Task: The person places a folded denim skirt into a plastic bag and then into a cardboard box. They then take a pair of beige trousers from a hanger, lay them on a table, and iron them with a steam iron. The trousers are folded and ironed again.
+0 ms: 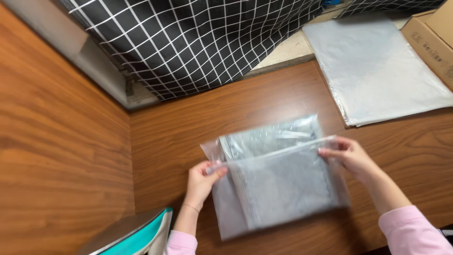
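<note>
Item one: clear plastic bag [283, 184], lying flat on the brown wooden desk [188, 127], just below the middle of my view. It holds a folded grey cloth [288, 182], which fills most of the bag. The bag's open edge runs from about 9 o'clock to 3 o'clock across its upper part, tilted slightly up to the right, with a shiny flap showing above it.

Item two: my left hand [203, 182], at 9 o'clock of the bag. Fingers and thumb are pinched on the left end of the open edge, grasping the plastic there. A thin bracelet sits at the wrist, and a pink sleeve [180, 243] shows below it.

Item three: my right hand [351, 156], at 3 o'clock of the bag. Its fingertips pinch the right end of the same edge, also grasping the plastic. The forearm runs off toward 5 o'clock into a pink cuff.

Item four: stack of flat clear bags [382, 71], at 1 o'clock, well apart from the bag I hold, resting on the desk.

Item five: cardboard box [436, 40], at 2 o'clock, just beside the stack's right edge.

Item six: black cloth with white grid lines [198, 42], at 12 o'clock, hanging beyond the desk's far edge.

Item seven: teal and grey object [137, 233], at 7 o'clock, near my left forearm; I cannot tell what it is.
</note>
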